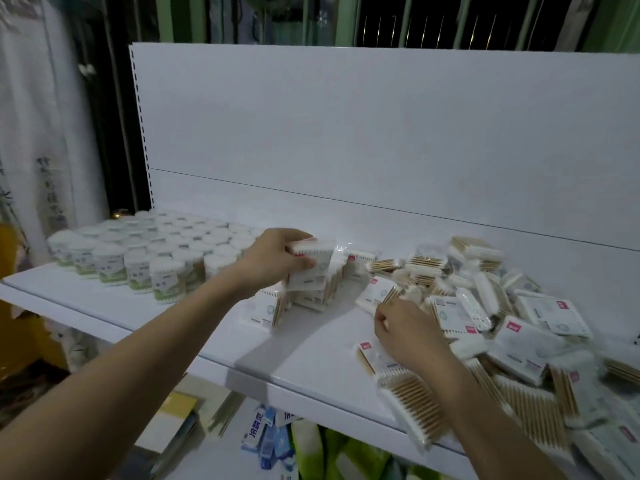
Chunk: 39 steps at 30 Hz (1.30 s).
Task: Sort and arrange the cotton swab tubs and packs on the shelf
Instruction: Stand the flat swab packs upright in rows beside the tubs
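Left hand [277,258] gripping; right hand [403,330] curled.

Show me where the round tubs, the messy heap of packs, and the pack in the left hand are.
round tubs [162,275]: head view, front tub's label.
heap of packs [533,344]: head view, a flat pack's face.
pack in the left hand [311,249]: head view, its upper edge by the fingers.

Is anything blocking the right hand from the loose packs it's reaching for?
Nothing visible does. The right hand already rests at the near edge of the loose pile of packs, over one pack. The left hand is apart, gripping a pack.
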Tool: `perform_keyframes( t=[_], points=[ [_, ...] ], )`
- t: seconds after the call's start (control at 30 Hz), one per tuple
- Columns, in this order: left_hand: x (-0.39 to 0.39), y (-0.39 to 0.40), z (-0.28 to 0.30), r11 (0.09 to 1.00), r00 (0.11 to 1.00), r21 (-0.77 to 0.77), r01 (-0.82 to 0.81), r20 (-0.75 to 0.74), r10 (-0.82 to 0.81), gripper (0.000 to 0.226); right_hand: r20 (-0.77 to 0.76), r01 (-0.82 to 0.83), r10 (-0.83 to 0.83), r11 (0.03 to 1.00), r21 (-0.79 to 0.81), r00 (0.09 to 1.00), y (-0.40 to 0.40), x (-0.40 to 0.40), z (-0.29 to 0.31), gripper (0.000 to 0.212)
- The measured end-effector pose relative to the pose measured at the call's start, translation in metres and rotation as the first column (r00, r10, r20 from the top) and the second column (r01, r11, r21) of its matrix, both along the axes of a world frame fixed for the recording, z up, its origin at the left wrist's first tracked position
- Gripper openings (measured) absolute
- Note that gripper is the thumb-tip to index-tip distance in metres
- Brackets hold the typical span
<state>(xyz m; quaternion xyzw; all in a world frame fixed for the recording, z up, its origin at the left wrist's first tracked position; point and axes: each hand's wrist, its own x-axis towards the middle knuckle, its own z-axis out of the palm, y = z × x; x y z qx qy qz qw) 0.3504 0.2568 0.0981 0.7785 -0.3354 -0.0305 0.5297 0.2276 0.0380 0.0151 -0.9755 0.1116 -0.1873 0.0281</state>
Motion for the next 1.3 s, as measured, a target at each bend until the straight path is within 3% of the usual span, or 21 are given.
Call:
perform_keyframes(
  t=[0.17, 0.23, 0.33, 0.4, 0.57, 0.77, 0.83, 0.9, 0.97, 1.03, 1.1, 1.17, 1.23, 1.3],
  points=[
    [0.009, -0.008, 0.011, 0.994, 0.996, 0.103, 0.038, 0.08, -0.047, 0.03, -0.068, -0.017, 0.012, 0.997, -0.081, 0.998, -0.001, 0.001, -0.003, 0.026],
    [0.014, -0.015, 0.013, 0.974, 0.985, 0.222, 0.053, 0.147, -0.087, 0.031, -0.091, -0.016, 0.007, 0.995, -0.101, 0.996, -0.001, 0.002, -0.003, 0.028],
    [0.022, -0.028, 0.011, 0.874, 0.945, 0.486, -0.02, 0.295, -0.143, 0.035, -0.114, 0.004, -0.02, 0.991, -0.134, 0.993, 0.0, 0.004, -0.003, 0.028],
    [0.03, -0.034, 0.007, 0.822, 0.925, 0.565, -0.072, 0.345, -0.157, 0.038, -0.107, 0.02, -0.036, 0.989, -0.149, 0.994, 0.0, 0.006, -0.004, 0.028],
    [0.05, -0.041, -0.006, 0.742, 0.902, 0.66, -0.118, 0.384, -0.198, 0.035, -0.099, 0.043, -0.059, 0.986, -0.163, 0.993, 0.003, 0.008, -0.005, 0.027],
    [0.06, -0.049, -0.02, 0.735, 0.859, 0.654, -0.181, 0.469, -0.206, 0.028, -0.024, 0.027, -0.033, 0.978, -0.207, 0.999, -0.002, 0.008, -0.012, 0.03],
    [0.059, -0.052, -0.023, 0.703, 0.811, 0.671, -0.236, 0.534, -0.238, 0.029, 0.015, 0.029, -0.026, 0.976, -0.218, 1.0, -0.003, 0.008, -0.015, 0.036],
    [0.056, -0.053, -0.024, 0.655, 0.684, 0.66, -0.367, 0.669, -0.291, 0.032, 0.011, 0.029, -0.027, 0.98, -0.196, 1.0, -0.004, 0.008, -0.015, 0.042],
    [0.051, -0.053, -0.025, 0.641, 0.525, 0.583, -0.499, 0.792, -0.312, 0.042, -0.021, 0.027, -0.03, 0.986, -0.162, 0.999, -0.003, 0.009, -0.01, 0.036],
    [0.04, -0.051, -0.027, 0.669, 0.476, 0.521, -0.53, 0.836, -0.274, 0.051, -0.075, 0.023, -0.031, 0.995, -0.099, 0.997, -0.003, 0.009, -0.004, 0.025],
    [0.022, -0.049, -0.029, 0.758, 0.524, 0.468, -0.454, 0.828, -0.198, 0.048, -0.129, 0.044, -0.042, 0.999, 0.019, 0.991, -0.003, 0.01, 0.005, 0.019],
    [0.0, -0.047, -0.034, 0.86, 0.668, 0.423, -0.286, 0.731, -0.138, 0.041, -0.142, 0.034, -0.02, 0.994, 0.099, 0.99, -0.003, 0.01, 0.015, 0.012],
    [-0.024, -0.046, -0.044, 0.916, 0.847, 0.398, -0.052, 0.503, -0.171, 0.039, -0.113, 0.008, 0.007, 0.992, 0.126, 0.994, -0.004, 0.007, 0.024, 0.011],
    [-0.045, -0.046, -0.059, 0.921, 0.932, 0.376, 0.104, 0.286, -0.223, 0.044, -0.07, -0.013, 0.022, 0.991, 0.131, 0.997, -0.004, -0.002, 0.031, 0.013]
  ],
)
